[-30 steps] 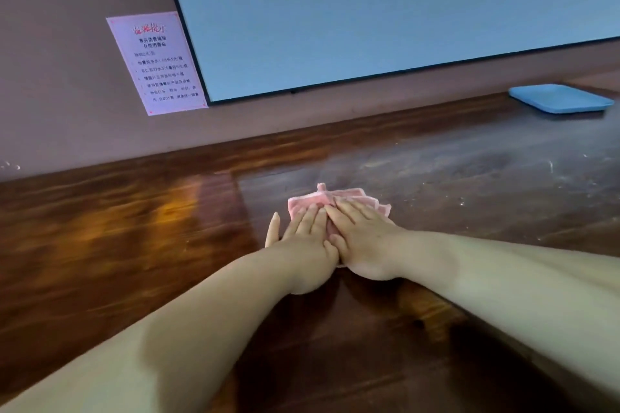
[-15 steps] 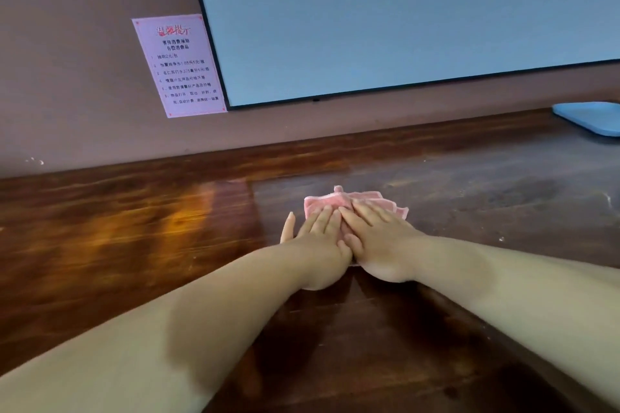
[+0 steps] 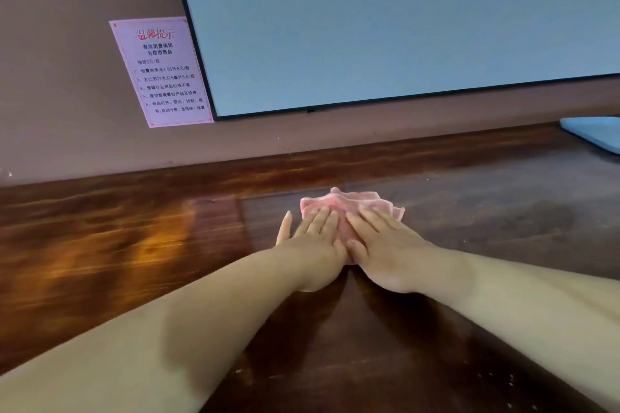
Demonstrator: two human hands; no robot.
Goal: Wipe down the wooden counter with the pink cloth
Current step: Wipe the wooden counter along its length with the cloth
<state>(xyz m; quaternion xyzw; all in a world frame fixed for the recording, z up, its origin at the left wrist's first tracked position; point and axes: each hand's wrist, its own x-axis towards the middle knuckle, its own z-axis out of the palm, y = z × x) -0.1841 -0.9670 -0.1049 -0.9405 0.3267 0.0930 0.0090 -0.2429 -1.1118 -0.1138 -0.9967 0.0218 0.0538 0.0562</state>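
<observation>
A bunched pink cloth (image 3: 355, 203) lies on the dark wooden counter (image 3: 134, 245), a little beyond its middle. My left hand (image 3: 312, 245) lies flat with straight fingers pressing the cloth's left part; its little finger rests on bare wood. My right hand (image 3: 382, 245) presses flat on the cloth's right part, thumb beside the left hand. Most of the cloth is hidden under both palms.
A brown wall runs along the counter's far edge. A large pale screen (image 3: 402, 17) hangs on it, with a printed pink notice (image 3: 161, 70) to its left. A blue tray (image 3: 597, 136) sits at the far right of the counter. White specks dot the wood at lower right.
Both hands and the cloth have slid left along the counter, staying pressed together. The blue tray has drifted toward the right edge of the view as my head turned.
</observation>
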